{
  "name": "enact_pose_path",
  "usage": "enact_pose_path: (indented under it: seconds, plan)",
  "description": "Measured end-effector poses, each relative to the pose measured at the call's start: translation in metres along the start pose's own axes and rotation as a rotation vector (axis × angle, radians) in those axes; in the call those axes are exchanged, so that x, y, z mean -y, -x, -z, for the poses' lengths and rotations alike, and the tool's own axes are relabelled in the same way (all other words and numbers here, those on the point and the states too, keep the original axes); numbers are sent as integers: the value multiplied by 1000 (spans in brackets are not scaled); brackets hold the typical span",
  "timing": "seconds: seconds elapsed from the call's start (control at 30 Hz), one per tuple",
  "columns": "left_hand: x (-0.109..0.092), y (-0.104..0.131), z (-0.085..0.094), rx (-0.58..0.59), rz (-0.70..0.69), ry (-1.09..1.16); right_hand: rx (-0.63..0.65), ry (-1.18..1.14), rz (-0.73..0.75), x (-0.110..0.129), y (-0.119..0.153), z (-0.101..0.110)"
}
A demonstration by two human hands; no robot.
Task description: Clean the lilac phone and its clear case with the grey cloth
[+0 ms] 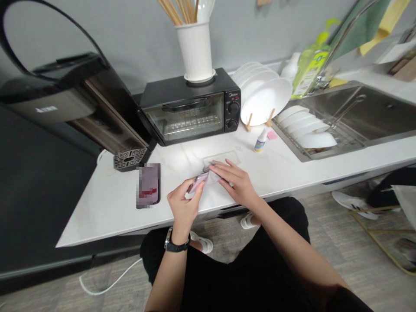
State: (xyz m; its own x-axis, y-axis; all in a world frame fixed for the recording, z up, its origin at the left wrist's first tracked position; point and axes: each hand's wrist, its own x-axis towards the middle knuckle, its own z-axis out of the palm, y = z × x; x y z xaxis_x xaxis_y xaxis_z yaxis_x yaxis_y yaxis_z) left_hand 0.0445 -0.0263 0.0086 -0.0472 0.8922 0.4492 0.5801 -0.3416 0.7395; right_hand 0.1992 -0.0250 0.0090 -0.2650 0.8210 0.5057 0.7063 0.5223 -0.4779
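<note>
My left hand (pixel 186 200) is closed on a thin, glossy, pinkish flat item (pixel 195 182) that looks like a phone case, gripped by its edge between thumb and fingers. Over the item's right end my right hand (pixel 236 181) presses a pale, crumpled cloth or tissue (pixel 212 177), its fingers lying together across it. Just behind the hands a clear, shallow plastic tray (pixel 231 157) rests on the counter. To the left lies a phone (pixel 148 185), partly blurred out. A small white spray bottle (pixel 260 141) with a blue and yellow label stands upright to the right.
A black toaster oven (pixel 191 110) bears a white utensil pot (pixel 196 52). Left of it stands a dark coffee machine (pixel 107 99). Plates (pixel 264 102) lean in a wooden rack beside the sink (pixel 373 112). The white counter (pixel 107 216) ends close to my body.
</note>
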Motion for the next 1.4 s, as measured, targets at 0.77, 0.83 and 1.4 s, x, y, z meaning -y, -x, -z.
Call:
enact_pose_path:
  seconds: [0.77,0.83,1.4]
  plan:
    - [-8,-8,-26,17,-57,44,-90,244,188,15,-1,8]
    - [-9,-9,-27,45,-54,45,-115,271,148,13,-4,12]
    - [10,3,-54,273,92,124,-20,211,273,9,-12,18]
